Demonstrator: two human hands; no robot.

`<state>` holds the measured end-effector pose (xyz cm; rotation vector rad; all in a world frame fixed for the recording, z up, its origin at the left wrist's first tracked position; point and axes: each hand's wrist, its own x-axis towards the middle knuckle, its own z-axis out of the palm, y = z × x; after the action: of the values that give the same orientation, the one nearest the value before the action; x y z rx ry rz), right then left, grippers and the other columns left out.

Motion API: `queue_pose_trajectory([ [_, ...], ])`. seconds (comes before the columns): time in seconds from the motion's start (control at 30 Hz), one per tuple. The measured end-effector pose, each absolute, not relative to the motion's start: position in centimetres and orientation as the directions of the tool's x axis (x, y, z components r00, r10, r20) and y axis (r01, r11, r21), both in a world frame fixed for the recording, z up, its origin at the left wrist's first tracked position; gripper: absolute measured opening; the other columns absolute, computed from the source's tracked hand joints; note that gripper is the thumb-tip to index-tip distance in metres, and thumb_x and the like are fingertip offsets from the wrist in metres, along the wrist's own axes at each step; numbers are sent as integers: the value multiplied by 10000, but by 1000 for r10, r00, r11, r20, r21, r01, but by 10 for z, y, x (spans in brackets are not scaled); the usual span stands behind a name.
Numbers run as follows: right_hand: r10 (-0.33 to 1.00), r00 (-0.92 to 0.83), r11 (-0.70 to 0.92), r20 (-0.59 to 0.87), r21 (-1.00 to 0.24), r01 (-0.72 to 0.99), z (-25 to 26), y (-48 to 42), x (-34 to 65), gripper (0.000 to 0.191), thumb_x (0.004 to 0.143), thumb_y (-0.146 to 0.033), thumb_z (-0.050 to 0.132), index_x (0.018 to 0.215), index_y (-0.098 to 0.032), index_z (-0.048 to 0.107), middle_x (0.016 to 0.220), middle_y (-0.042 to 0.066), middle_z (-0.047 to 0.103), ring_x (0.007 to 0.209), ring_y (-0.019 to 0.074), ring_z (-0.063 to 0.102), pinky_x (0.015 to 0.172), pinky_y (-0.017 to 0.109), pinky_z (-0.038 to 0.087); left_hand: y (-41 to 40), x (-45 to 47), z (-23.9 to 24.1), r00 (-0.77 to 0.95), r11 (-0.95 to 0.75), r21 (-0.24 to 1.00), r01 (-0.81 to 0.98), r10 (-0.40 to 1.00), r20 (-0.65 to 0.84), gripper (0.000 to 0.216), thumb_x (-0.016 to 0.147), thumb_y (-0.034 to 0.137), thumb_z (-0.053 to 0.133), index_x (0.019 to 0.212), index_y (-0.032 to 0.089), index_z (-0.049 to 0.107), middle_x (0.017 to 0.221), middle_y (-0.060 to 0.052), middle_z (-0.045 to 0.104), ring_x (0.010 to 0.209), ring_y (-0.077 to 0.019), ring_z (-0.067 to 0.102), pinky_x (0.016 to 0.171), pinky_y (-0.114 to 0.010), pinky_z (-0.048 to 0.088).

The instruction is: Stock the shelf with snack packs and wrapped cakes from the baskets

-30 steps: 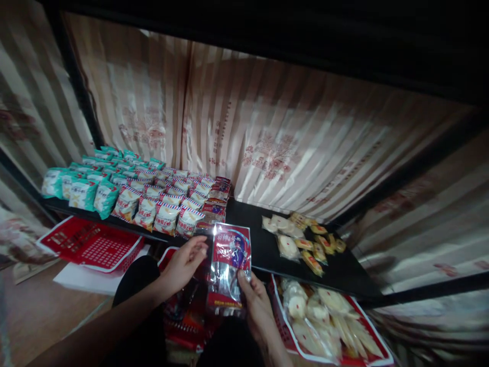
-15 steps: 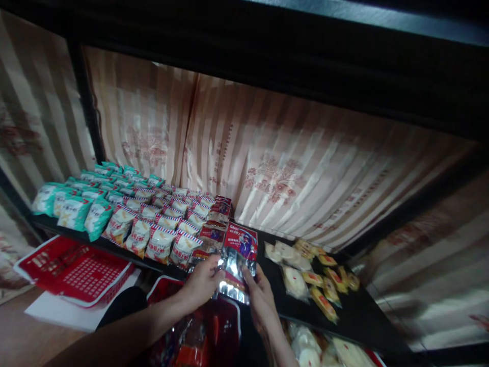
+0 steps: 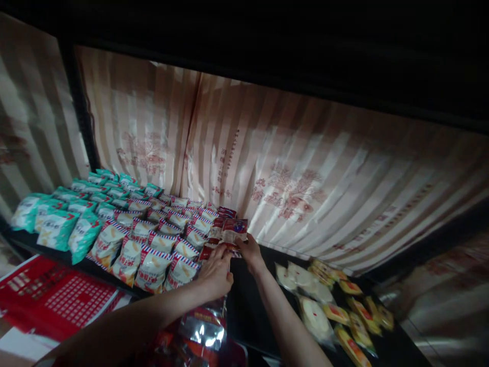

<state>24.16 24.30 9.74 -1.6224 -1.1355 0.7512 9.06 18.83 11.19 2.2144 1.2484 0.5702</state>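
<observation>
My right hand [image 3: 249, 251] reaches far onto the black shelf [image 3: 252, 300] and pinches a red snack packet [image 3: 235, 229], held at the back of a row of similar red packets [image 3: 214, 235]. My left hand [image 3: 216, 274] is beside it, fingers curled around the front of that red row. Left of the hands lie rows of red-white-blue striped snack bags [image 3: 153, 255] and teal bags [image 3: 61, 219].
Round pale pastries and yellow-wrapped snacks [image 3: 324, 300] lie on the shelf's right part. A red basket [image 3: 49, 300] stands below the shelf at left. More shiny red packets [image 3: 198, 331] sit below my arms. A striped curtain [image 3: 290, 168] hangs behind; a dark shelf board runs overhead.
Both hands moved forward and up from near my lap onto the shelf, carrying the red packet to the back of the red row. The view shifted right and down.
</observation>
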Motion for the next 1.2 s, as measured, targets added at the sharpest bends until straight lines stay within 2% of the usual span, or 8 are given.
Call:
queue_pose_trajectory([
  [0.13,942,322,-50,94,-909,415,87,269,242,403,695,-351,512,1045,-152,533,910,69,682,808,189,631,727,294,470,212,99,110,450,-371,629,684,892,37,518,736,199,457,1248,120,462,1395,-144,361,1272,-282,364,1065,-383,304],
  [0.27,934,339,-105,112,-822,560,87,286,243,397,699,-316,533,1052,-134,532,918,89,674,808,205,628,741,307,465,231,103,111,464,-401,597,695,884,54,467,725,193,477,1187,139,517,1304,-132,466,1222,-280,420,1041,-385,330],
  [0.4,934,341,-138,107,-772,620,95,303,246,461,684,-268,579,1115,-123,504,913,87,673,812,214,633,745,299,464,249,107,114,476,-411,578,705,878,43,471,709,147,462,1174,145,532,1280,-118,500,1168,-265,469,1017,-369,356],
  [0.5,933,334,-144,135,-710,689,100,313,247,518,683,-231,595,1175,-112,485,935,91,678,844,228,637,748,292,463,258,111,115,517,-461,596,657,851,89,453,721,142,449,1164,149,544,1257,-97,530,1201,-235,437,1044,-333,326],
  [0.7,956,270,-143,113,-624,768,91,323,248,248,745,-235,553,959,-143,638,871,68,697,802,191,648,694,241,457,264,112,101,463,-421,572,704,883,79,487,750,191,434,1226,107,489,1298,-127,487,1235,-260,402,1053,-353,314],
  [0.83,943,307,-179,130,-581,794,84,330,248,302,757,-246,552,1040,-160,616,903,56,692,838,183,641,727,245,456,269,111,96,488,-434,552,712,871,56,513,738,191,448,1240,88,473,1345,-145,443,1265,-267,366,1059,-368,303],
  [0.97,934,320,-198,160,-514,834,83,340,244,378,783,-230,521,1149,-144,564,979,90,682,888,187,630,742,245,454,280,115,96,451,-406,562,721,890,65,476,745,205,462,1211,119,504,1323,-132,474,1252,-261,384,1068,-367,280],
  [1.2,943,307,-243,128,-366,899,83,346,234,274,816,-247,466,962,-149,676,978,147,674,907,227,632,784,287,446,303,124,89,482,-439,553,708,873,77,439,712,192,496,1128,73,568,1210,-169,556,1206,-274,429,1043,-360,311],
])
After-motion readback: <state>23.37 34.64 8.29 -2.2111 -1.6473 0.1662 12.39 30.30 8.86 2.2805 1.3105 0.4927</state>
